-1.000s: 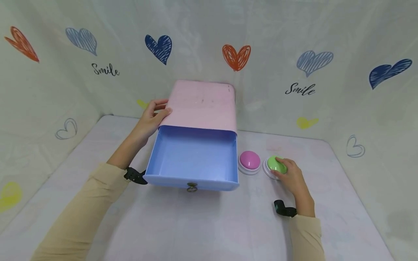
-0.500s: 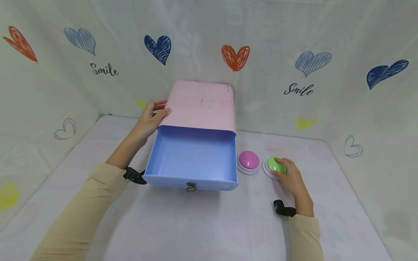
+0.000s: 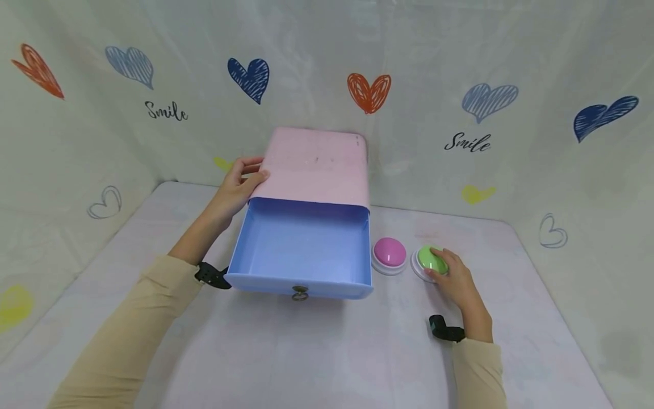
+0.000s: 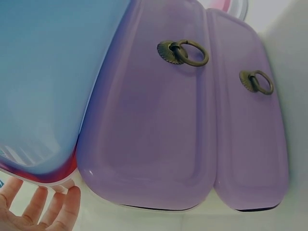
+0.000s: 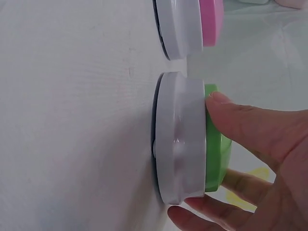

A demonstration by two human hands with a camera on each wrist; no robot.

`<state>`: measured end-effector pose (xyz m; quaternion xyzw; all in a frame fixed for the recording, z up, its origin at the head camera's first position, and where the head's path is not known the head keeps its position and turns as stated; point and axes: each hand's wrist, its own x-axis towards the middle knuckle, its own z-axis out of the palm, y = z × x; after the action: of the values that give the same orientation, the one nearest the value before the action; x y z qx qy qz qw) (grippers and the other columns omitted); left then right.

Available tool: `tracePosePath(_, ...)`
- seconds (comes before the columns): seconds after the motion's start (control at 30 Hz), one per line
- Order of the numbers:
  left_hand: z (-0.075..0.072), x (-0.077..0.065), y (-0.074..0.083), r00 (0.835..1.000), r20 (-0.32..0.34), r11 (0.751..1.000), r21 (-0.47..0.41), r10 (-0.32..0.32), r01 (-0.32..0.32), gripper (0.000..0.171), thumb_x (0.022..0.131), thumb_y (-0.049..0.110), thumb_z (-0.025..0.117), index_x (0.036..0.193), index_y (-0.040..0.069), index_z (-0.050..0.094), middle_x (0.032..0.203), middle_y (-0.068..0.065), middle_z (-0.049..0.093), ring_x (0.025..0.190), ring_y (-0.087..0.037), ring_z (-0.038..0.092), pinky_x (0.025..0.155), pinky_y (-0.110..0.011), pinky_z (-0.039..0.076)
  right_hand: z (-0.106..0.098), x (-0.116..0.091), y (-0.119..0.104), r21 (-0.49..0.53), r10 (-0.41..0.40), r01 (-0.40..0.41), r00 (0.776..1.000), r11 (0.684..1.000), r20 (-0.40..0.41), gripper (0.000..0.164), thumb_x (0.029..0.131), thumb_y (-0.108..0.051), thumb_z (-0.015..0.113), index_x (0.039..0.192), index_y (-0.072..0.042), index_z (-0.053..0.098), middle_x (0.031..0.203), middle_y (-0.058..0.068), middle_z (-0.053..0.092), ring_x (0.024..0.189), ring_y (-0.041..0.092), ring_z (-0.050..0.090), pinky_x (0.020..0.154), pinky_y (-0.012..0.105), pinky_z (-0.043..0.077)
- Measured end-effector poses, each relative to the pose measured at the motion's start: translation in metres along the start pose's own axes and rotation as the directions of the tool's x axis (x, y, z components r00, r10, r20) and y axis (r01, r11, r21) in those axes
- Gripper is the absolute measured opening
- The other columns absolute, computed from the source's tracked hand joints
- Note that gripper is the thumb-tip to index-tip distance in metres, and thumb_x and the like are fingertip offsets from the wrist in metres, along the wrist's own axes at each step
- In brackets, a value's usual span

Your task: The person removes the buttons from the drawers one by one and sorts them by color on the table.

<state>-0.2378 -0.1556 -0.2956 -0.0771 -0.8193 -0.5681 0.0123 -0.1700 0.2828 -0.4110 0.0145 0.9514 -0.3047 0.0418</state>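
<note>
Green button point(image 3: 429, 260) seated on bench point(image 3: 306, 358), beside pink button point(image 3: 390, 253); its rim is pinched by thumb and fingers of right hand point(image 3: 457, 282). Drawer cabinet point(image 3: 317, 165) is braced by left hand's point(image 3: 238, 184) extended fingers. Button judged light, rigid, slick; best gripped around base.

Left arm point(image 3: 168, 279) and right arm point(image 3: 478, 343) extend forward; left fingers point(image 4: 70, 207) slightly spread, right fingers point(image 5: 248, 186) bent.

Heart-printed sheets point(image 3: 419, 57) enclosing a table point(image 3: 388, 352) mark a makeshift booth.
</note>
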Motion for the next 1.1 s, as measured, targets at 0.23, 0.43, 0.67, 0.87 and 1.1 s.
tracePosePath(0.23, 0.000, 0.000, -0.001, 1.000, -0.002, 1.000, 0.000, 0.007, -0.007, 0.055, 0.096, 0.034, 0.045, 0.143, 0.012, 0.027, 0.143, -0.016, 0.030, 0.119, -0.033, 0.043, 0.096, -0.044, 0.042, -0.006, -0.004, -0.005, -0.034, -0.036, 0.035, 0.999, 0.999, -0.024, 0.056, 0.091, -0.019, 0.057, 0.140, 0.000, 0.036, 0.146, 0.034, 0.019, 0.131, 0.055, 0.019, 0.102, 0.066, 0.018)
tracePosePath(0.43, 0.000, 0.000, -0.002, 1.000, -0.002, 1.000, -0.005, 0.011, -0.011, 0.055, 0.096, 0.034, 0.046, 0.143, 0.012, 0.026, 0.143, -0.016, 0.030, 0.121, -0.034, 0.041, 0.098, -0.049, 0.040, -0.019, -0.018, -0.028, -0.025, -0.107, 0.104, 0.986, 0.994, -0.124, 0.047, 0.094, -0.021, 0.054, 0.135, -0.001, 0.044, 0.143, 0.029, 0.032, 0.130, 0.051, 0.027, 0.101, 0.065, 0.022)
tracePosePath(0.67, 0.000, 0.000, -0.003, 1.000, 0.000, 1.000, -0.005, 0.012, -0.012, 0.055, 0.097, 0.034, 0.045, 0.143, 0.012, 0.026, 0.143, -0.017, 0.030, 0.120, -0.033, 0.042, 0.097, -0.047, 0.041, -0.029, -0.038, -0.058, 0.014, -0.254, 0.269, 0.926, 0.963, -0.281, 0.036, 0.094, -0.019, 0.054, 0.126, -0.003, 0.055, 0.124, 0.019, 0.057, 0.109, 0.033, 0.054, 0.091, 0.044, 0.046)
tracePosePath(0.87, 0.000, 0.000, -0.003, 1.000, 0.003, 1.000, -0.005, 0.009, -0.009, 0.055, 0.097, 0.034, 0.045, 0.143, 0.012, 0.026, 0.143, -0.016, 0.030, 0.120, -0.033, 0.042, 0.096, -0.046, 0.041, -0.034, -0.053, -0.080, -0.010, -0.365, 0.389, 0.857, 0.921, -0.363, 0.029, 0.092, -0.016, 0.058, 0.120, -0.009, 0.062, 0.108, 0.008, 0.067, 0.090, -0.007, 0.053, 0.079, 0.003, 0.037)
tracePosePath(1.1, 0.000, 0.000, -0.003, 1.000, 0.004, 1.000, -0.009, 0.013, -0.013, 0.055, 0.096, 0.034, 0.045, 0.143, 0.012, 0.026, 0.143, -0.016, 0.030, 0.120, -0.033, 0.042, 0.097, -0.047, 0.041, -0.038, -0.077, -0.109, 0.006, -0.496, 0.545, 0.768, 0.839, -0.405, 0.026, 0.084, -0.002, 0.065, 0.108, -0.009, 0.068, 0.095, 0.005, 0.069, 0.081, -0.008, 0.057, 0.075, 0.006, 0.042)
